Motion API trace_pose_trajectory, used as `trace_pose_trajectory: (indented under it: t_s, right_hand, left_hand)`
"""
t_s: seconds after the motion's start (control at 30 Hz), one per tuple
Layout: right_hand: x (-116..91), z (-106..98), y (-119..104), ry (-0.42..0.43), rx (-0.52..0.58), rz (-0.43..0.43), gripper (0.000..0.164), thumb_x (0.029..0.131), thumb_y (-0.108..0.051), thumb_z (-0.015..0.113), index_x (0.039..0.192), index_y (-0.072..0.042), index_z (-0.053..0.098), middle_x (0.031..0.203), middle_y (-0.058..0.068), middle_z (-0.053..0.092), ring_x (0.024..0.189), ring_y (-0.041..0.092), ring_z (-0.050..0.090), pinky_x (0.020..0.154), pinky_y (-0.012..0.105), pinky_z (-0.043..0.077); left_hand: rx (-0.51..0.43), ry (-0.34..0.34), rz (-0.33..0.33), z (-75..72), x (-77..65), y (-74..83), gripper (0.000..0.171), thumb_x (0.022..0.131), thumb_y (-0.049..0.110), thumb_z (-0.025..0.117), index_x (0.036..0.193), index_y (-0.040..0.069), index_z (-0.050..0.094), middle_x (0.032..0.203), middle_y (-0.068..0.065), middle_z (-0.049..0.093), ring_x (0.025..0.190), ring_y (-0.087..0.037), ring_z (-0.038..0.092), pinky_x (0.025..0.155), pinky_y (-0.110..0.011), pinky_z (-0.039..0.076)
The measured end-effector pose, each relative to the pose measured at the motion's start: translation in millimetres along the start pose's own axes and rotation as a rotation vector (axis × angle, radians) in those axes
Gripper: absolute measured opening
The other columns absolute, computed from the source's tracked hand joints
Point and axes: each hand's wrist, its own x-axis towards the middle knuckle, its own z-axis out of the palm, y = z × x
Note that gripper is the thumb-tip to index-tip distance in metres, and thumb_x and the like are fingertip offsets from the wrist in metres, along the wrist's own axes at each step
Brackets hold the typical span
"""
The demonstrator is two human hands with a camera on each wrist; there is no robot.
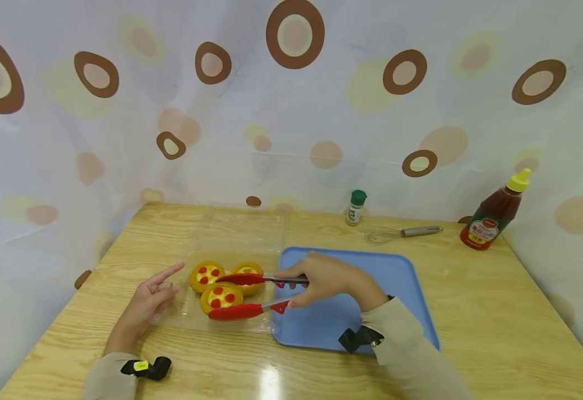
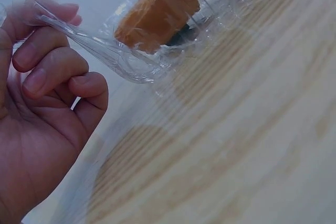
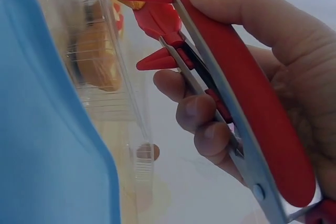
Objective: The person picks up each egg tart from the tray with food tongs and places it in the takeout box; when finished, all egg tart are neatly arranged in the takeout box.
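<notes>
My right hand [image 1: 321, 278] grips red-and-metal tongs [image 1: 241, 312]. Their red tips straddle the front one of three small toy pizzas [image 1: 223, 295], each with yellow topping and red spots. The other two, the left pizza [image 1: 206, 276] and the right pizza [image 1: 247, 271], sit just behind it in a clear plastic container [image 1: 241, 229] whose lid lies folded back. At the container's left side, my left hand [image 1: 146, 303] holds the rim, index finger extended and the other fingers curled by the edge. An orange-brown pizza side [image 2: 157, 14] shows through the plastic in the left wrist view.
A blue tray [image 1: 388, 275] stands right of the container, under my right forearm. Toward the back are a green-capped shaker [image 1: 354, 208], a whisk [image 1: 403, 233] and a red sauce bottle [image 1: 493, 216] with a yellow nozzle. A patterned curtain [image 1: 291, 122] surrounds the wooden table [image 1: 491, 316].
</notes>
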Motion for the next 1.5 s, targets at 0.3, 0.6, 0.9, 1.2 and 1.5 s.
trace_pose_trajectory:
  t_s: [0.3, 0.6, 0.9, 1.2, 1.5]
  right_hand:
    - [25, 9, -2, -0.043, 0.0, 0.002, 0.056, 0.082, -0.025, 0.074, 0.132, -0.007, 0.057, 0.078, -0.01, 0.064, 0.048, 0.002, 0.03, 0.05, 0.018, 0.029]
    - [40, 11, -4, -0.07, 0.024, 0.03, 0.056, 0.083, -0.022, 0.073, 0.134, -0.008, 0.054, 0.052, -0.008, 0.039, 0.041, 0.006, 0.017, 0.046, 0.02, 0.025]
    - [49, 14, -4, -0.097, -0.015, 0.049, 0.056, 0.084, -0.023, 0.073, 0.134, -0.008, 0.054, 0.055, -0.008, 0.039, 0.044, 0.005, 0.02, 0.047, 0.019, 0.025]
    - [59, 21, -8, -0.1, -0.108, 0.02, 0.056, 0.083, -0.024, 0.071, 0.134, -0.007, 0.054, 0.051, -0.009, 0.023, 0.044, 0.004, 0.018, 0.046, 0.018, 0.023]
    - [58, 23, 0, -0.075, 0.082, 0.073, 0.057, 0.084, -0.023, 0.072, 0.136, -0.009, 0.052, 0.046, -0.009, 0.025, 0.041, 0.007, 0.016, 0.044, 0.02, 0.024]
  left_hand:
    - [-0.002, 0.025, -0.036, 3.4, -3.2, -1.9, 0.047, 0.093, -0.006, 0.05, 0.132, 0.02, 0.056, 0.059, -0.002, 0.025, 0.048, -0.017, 0.02, 0.045, -0.035, 0.014]
    - [0.009, 0.032, -0.014, 3.0, 0.4, 1.1, 0.045, 0.094, -0.006, 0.049, 0.13, 0.02, 0.056, 0.058, -0.002, 0.027, 0.047, -0.018, 0.02, 0.044, -0.036, 0.014]
    - [-0.005, 0.018, -0.013, 2.5, 4.3, -0.5, 0.045, 0.094, -0.006, 0.049, 0.134, 0.014, 0.054, 0.058, -0.002, 0.026, 0.045, -0.013, 0.022, 0.045, -0.035, 0.015]
    - [-0.018, 0.011, 0.002, 1.2, -2.6, -0.5, 0.046, 0.094, -0.007, 0.048, 0.134, 0.016, 0.054, 0.059, -0.002, 0.025, 0.047, -0.017, 0.02, 0.045, -0.035, 0.014]
    - [-0.01, 0.01, 0.001, 1.7, 0.2, -1.8, 0.046, 0.094, -0.007, 0.048, 0.133, 0.017, 0.055, 0.059, -0.003, 0.025, 0.047, -0.017, 0.02, 0.043, -0.035, 0.013]
